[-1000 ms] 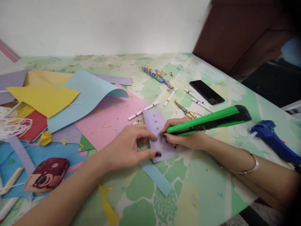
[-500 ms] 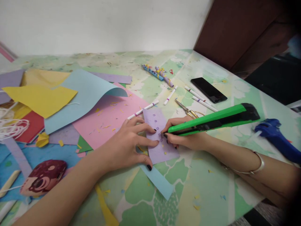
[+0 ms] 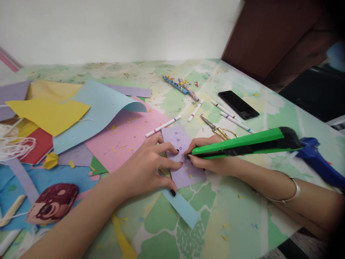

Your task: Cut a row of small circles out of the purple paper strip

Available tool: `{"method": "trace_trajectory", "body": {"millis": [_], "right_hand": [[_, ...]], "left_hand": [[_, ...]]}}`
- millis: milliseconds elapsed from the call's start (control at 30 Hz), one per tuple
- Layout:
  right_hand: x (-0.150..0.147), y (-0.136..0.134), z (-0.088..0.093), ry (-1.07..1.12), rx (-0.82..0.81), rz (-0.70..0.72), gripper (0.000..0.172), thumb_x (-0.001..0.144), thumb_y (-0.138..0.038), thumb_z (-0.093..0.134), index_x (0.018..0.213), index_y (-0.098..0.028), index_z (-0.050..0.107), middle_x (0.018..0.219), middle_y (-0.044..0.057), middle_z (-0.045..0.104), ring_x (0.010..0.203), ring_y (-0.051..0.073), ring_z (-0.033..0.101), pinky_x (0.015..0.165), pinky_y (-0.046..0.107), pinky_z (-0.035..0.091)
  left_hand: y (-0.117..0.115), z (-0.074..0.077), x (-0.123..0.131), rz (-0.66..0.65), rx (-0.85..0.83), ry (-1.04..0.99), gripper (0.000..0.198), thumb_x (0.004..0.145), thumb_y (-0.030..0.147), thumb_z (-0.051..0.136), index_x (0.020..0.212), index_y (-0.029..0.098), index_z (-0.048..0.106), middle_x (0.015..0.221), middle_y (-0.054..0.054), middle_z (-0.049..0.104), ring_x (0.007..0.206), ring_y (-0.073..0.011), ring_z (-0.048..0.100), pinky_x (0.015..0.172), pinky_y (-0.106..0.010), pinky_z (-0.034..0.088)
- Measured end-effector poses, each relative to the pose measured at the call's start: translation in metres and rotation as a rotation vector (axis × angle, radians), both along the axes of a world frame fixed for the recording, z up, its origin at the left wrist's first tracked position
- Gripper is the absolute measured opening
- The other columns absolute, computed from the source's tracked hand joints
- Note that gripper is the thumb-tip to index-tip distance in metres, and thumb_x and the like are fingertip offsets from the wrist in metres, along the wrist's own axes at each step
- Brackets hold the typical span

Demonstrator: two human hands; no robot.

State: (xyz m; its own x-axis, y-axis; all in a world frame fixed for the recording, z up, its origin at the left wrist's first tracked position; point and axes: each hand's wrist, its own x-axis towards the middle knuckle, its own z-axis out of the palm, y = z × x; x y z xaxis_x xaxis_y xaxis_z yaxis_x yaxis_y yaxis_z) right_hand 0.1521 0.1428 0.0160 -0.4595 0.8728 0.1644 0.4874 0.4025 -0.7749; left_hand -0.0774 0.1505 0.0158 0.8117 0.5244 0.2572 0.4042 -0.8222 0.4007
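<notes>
A small purple paper (image 3: 179, 138) with a row of little drawn rings lies on the table in front of me. My left hand (image 3: 153, 165) rests on its left side, fingers spread and pressing down, the thumb over a light blue paper strip (image 3: 183, 210). In my right hand (image 3: 212, 160) is a green and black utility knife (image 3: 242, 144), gripped like a pen with its thick end pointing right. The knife's tip end is hidden by my fingers, which touch the purple paper beside the rings. Gold-handled scissors (image 3: 215, 128) lie just beyond my right hand.
White markers (image 3: 163, 126) and a black phone (image 3: 238, 104) lie behind the hands. Two decorated paper rolls (image 3: 176, 85) are farther back. Coloured sheets (image 3: 91, 108), white cord (image 3: 16, 147) and a bear-faced case (image 3: 52, 203) fill the left. A blue-handled tool (image 3: 318, 162) sits at right.
The thick end of the utility knife has tipped slightly lower and to the right, and my right hand has shifted slightly. My left hand stays on the purple paper.
</notes>
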Motion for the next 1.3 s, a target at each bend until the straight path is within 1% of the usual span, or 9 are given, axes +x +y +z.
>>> {"method": "trace_trajectory", "body": {"millis": [33, 167, 267, 367, 500, 633, 833, 1067, 1300], "right_hand": [[0.000, 0.000, 0.000, 0.023, -0.036, 0.001, 0.007, 0.074, -0.016, 0.062, 0.078, -0.015, 0.068, 0.062, -0.002, 0.064, 0.054, 0.006, 0.054, 0.050, 0.014, 0.042], [0.001, 0.000, 0.000, 0.130, -0.277, -0.011, 0.007, 0.075, -0.016, 0.060, 0.081, -0.014, 0.064, 0.056, -0.003, 0.061, 0.045, 0.007, 0.054, 0.042, 0.015, 0.044], [0.003, 0.000, -0.002, 0.170, -0.346, -0.012, 0.006, 0.076, -0.016, 0.061, 0.081, -0.014, 0.063, 0.056, -0.002, 0.062, 0.044, 0.008, 0.056, 0.041, 0.016, 0.046], [0.005, 0.000, -0.004, 0.196, -0.353, 0.004, 0.007, 0.076, -0.016, 0.061, 0.083, -0.014, 0.063, 0.056, -0.002, 0.062, 0.045, 0.008, 0.057, 0.042, 0.016, 0.048], [0.005, 0.000, -0.004, 0.189, -0.353, 0.007, 0.008, 0.076, -0.015, 0.060, 0.084, -0.014, 0.063, 0.055, -0.002, 0.062, 0.045, 0.008, 0.057, 0.042, 0.016, 0.048], [0.004, 0.000, -0.002, 0.182, -0.345, -0.004, 0.006, 0.076, -0.015, 0.061, 0.082, -0.014, 0.063, 0.055, -0.003, 0.062, 0.044, 0.008, 0.057, 0.041, 0.015, 0.047], [0.005, 0.000, -0.001, 0.159, -0.324, -0.006, 0.005, 0.076, -0.016, 0.060, 0.081, -0.015, 0.063, 0.054, -0.003, 0.061, 0.043, 0.007, 0.056, 0.040, 0.014, 0.046], [0.003, -0.001, -0.002, 0.062, -0.214, -0.027, 0.007, 0.076, -0.018, 0.060, 0.080, -0.015, 0.065, 0.054, -0.004, 0.061, 0.042, 0.007, 0.056, 0.038, 0.013, 0.043], [0.001, -0.002, -0.001, 0.128, -0.243, -0.045, 0.006, 0.073, -0.013, 0.059, 0.078, -0.015, 0.063, 0.054, -0.004, 0.060, 0.042, 0.007, 0.054, 0.039, 0.014, 0.043]], "left_hand": [[-0.001, 0.000, 0.001, 0.003, 0.012, 0.000, 0.038, 0.067, 0.052, 0.075, 0.097, 0.029, 0.074, 0.106, -0.007, 0.063, 0.097, -0.0267, 0.044, 0.091, -0.048, 0.039], [-0.009, -0.001, 0.005, 0.034, 0.096, 0.010, 0.041, 0.071, 0.055, 0.070, 0.100, 0.026, 0.073, 0.099, -0.007, 0.064, 0.095, -0.0278, 0.043, 0.086, -0.047, 0.039], [-0.014, -0.001, 0.006, 0.054, 0.147, 0.057, 0.039, 0.073, 0.053, 0.070, 0.102, 0.026, 0.072, 0.098, -0.006, 0.065, 0.099, -0.0294, 0.044, 0.091, -0.051, 0.035], [-0.016, -0.001, 0.007, 0.053, 0.169, 0.066, 0.039, 0.074, 0.054, 0.069, 0.102, 0.026, 0.071, 0.099, -0.005, 0.065, 0.106, -0.0305, 0.046, 0.095, -0.053, 0.030], [-0.015, -0.001, 0.007, 0.043, 0.154, 0.065, 0.039, 0.076, 0.055, 0.067, 0.102, 0.026, 0.070, 0.099, -0.005, 0.064, 0.109, -0.0298, 0.048, 0.092, -0.049, 0.032], [-0.014, -0.001, 0.006, 0.037, 0.111, 0.077, 0.040, 0.077, 0.056, 0.065, 0.103, 0.026, 0.070, 0.100, -0.006, 0.064, 0.105, -0.0282, 0.050, 0.090, -0.048, 0.033], [-0.014, -0.002, 0.006, 0.026, 0.081, 0.059, 0.039, 0.077, 0.053, 0.067, 0.104, 0.025, 0.070, 0.101, -0.008, 0.063, 0.105, -0.0285, 0.050, 0.090, -0.046, 0.036], [-0.015, 0.000, 0.007, 0.042, 0.090, 0.058, 0.038, 0.075, 0.053, 0.069, 0.101, 0.026, 0.071, 0.097, -0.006, 0.064, 0.101, -0.0271, 0.053, 0.089, -0.047, 0.033], [-0.015, 0.000, 0.009, 0.042, 0.101, 0.065, 0.039, 0.075, 0.053, 0.069, 0.101, 0.025, 0.071, 0.096, -0.007, 0.064, 0.095, -0.0261, 0.054, 0.087, -0.047, 0.034]]}}
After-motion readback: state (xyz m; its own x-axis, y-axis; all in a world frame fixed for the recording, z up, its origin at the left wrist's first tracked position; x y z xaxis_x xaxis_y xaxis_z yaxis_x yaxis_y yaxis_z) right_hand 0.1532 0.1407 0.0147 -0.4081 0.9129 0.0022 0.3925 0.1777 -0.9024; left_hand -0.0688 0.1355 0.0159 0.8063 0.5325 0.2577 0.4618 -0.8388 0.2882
